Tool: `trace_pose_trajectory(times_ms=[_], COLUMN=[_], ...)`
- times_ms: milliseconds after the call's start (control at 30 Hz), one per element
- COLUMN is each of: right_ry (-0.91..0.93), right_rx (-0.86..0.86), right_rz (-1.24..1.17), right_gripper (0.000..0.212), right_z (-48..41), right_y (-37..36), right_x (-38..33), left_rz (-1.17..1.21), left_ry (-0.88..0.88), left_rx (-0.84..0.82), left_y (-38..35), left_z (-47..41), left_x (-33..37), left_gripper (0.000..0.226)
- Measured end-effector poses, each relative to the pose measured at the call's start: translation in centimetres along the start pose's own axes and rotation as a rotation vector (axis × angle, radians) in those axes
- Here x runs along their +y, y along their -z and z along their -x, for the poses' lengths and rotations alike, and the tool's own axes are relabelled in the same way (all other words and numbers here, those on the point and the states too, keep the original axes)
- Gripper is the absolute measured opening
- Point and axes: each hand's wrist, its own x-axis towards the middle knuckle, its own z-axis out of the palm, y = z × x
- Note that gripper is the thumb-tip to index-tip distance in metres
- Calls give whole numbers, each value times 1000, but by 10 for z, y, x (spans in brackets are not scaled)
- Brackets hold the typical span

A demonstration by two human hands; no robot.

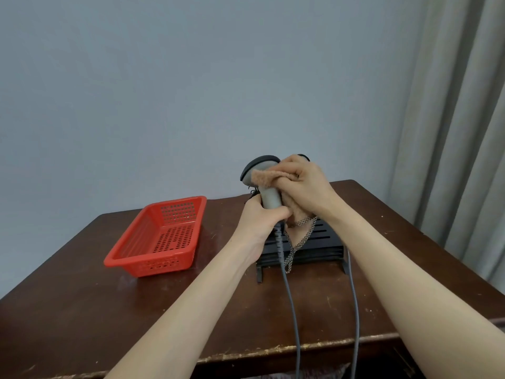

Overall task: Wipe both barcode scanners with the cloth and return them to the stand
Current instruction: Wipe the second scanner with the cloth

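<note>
My left hand (pixel 261 216) grips the handle of a grey barcode scanner (pixel 269 196), held upright above the black slatted stand (pixel 325 242). My right hand (pixel 303 184) clutches a tan fluffy cloth (pixel 266 177) and presses it against the scanner's head and neck. A checkered edging strip (pixel 300 239) of the cloth dangles over the stand. Behind my right hand only the dark top of a second scanner (pixel 304 156) shows. Two grey cables (pixel 291 305) run from the stand area over the table's front edge.
An empty red perforated plastic basket (pixel 161 235) stands on the left of the dark wooden table (pixel 82 310). A grey curtain (pixel 464 132) hangs at the right, close to the table's right edge. A plain wall lies behind.
</note>
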Motion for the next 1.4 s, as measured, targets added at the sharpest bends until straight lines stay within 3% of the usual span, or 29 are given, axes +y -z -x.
trace_pose_trajectory(times_ms=[167, 300, 400, 467, 633, 833, 933, 1100, 1167, 1267, 1400], right_ry=[-25, -18, -32, -41, -73, -180, -169, -82, -97, -110, -91], right_rx=[-177, 8, 219, 271, -7, -281, -255, 64, 113, -31, -244], right_rz=[-207, -218, -118, -97, -352, -508, -480, -239, -231, -435, -485], right_gripper=[16, 11, 20, 26, 14, 29, 27, 27, 27, 19, 38], right_z=[20, 11, -2, -6, 9, 23, 23, 7, 4, 13, 23], right_y=[1, -4, -7, -8, -4, 3, 4, -4, -6, -6, -2], right_x=[-7, 3, 13, 17, 7, -5, -1, 19, 21, 10, 1], left_rz=[55, 90, 224, 310, 387, 365, 383, 435, 417, 369, 269], left_ry=[-106, -43, 41, 83, 110, 32, 41, 103, 104, 64, 4], left_rx=[-75, -115, -153, -154, -83, -98, -137, -177, -168, -156, -142], left_y=[9, 8, 4, 2, 5, 11, 9, 5, 4, 6, 14], left_z=[0, 4, 11, 12, 5, 3, 5, 10, 11, 9, 6], left_x=[0, 1, 2, 3, 3, -1, -4, -6, -4, -1, 0], left_gripper=[34, 22, 13, 10, 14, 34, 33, 20, 19, 19, 25])
